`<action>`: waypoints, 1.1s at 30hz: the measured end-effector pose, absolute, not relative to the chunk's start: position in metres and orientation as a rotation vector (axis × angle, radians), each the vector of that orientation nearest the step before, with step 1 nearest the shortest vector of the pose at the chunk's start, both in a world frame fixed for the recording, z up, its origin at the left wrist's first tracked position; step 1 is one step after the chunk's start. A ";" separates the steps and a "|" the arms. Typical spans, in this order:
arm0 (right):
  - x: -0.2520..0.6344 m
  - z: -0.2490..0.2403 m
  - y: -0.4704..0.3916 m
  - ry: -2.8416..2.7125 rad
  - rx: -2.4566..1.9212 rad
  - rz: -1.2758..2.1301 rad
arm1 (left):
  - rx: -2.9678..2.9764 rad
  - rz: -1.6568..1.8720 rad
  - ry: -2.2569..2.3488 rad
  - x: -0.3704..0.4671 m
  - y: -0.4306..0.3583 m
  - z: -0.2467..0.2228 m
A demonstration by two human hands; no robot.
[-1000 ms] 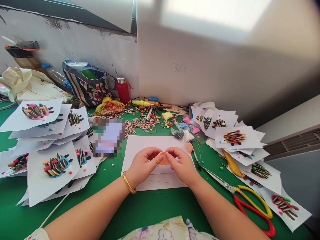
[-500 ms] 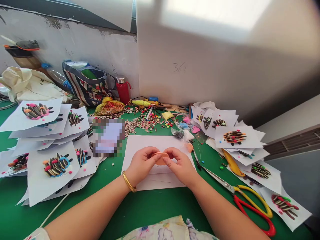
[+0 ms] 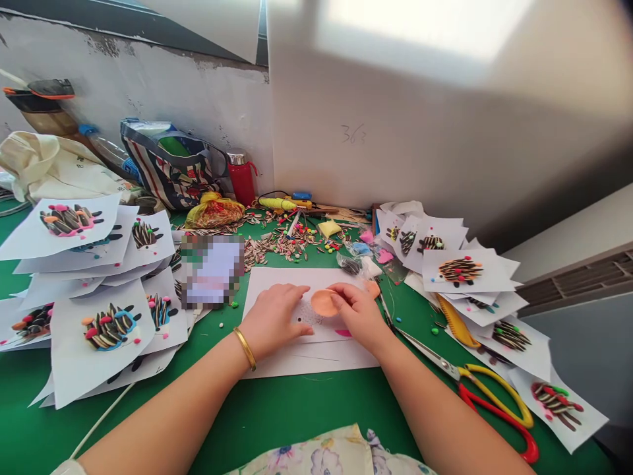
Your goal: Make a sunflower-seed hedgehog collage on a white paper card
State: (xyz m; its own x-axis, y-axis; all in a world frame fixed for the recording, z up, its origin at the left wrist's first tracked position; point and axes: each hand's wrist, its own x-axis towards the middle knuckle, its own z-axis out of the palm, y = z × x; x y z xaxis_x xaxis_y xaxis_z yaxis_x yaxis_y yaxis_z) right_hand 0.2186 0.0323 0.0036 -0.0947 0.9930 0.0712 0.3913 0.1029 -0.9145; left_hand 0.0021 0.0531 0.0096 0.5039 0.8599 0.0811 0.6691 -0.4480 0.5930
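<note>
My right hand [image 3: 360, 318] pinches the edge of a flat, round disc of orange modelling clay [image 3: 322, 303] between thumb and fingers. The disc is held over a white sheet of paper [image 3: 264, 280]. My left hand [image 3: 277, 311], with a gold bangle at the wrist, rests over the left part of the sheet. Its thumb and fingers are apart and nothing is in them. Small dark marks show on the paper between the hands, and a pink patch [image 3: 343, 332] lies near my right thumb.
Stacks of paper with seed-covered hedgehog figures stand left [image 3: 103, 356] and right [image 3: 469, 270]. Large scissors [image 3: 487, 389] lie beside my right forearm. Behind the sheet are scattered seeds [image 3: 277, 247], clay packets [image 3: 329, 229], a red bottle [image 3: 242, 181] and a blurred-out rectangle [image 3: 212, 270].
My left hand has let go of the clay disc and moved left, its fingers spreading. My right hand keeps the disc, now tilted so its round face shows.
</note>
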 end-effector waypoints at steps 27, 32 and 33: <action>0.249 0.037 -0.012 -1.871 -1.573 0.554 | 1.091 0.978 1.004 0.016 0.041 0.019; 0.333 0.021 -0.080 -1.922 -1.988 0.228 | 0.937 0.951 0.947 0.016 0.040 0.018; 0.354 0.013 -0.097 -1.917 -2.057 0.141 | 0.915 0.950 0.940 0.016 0.039 0.018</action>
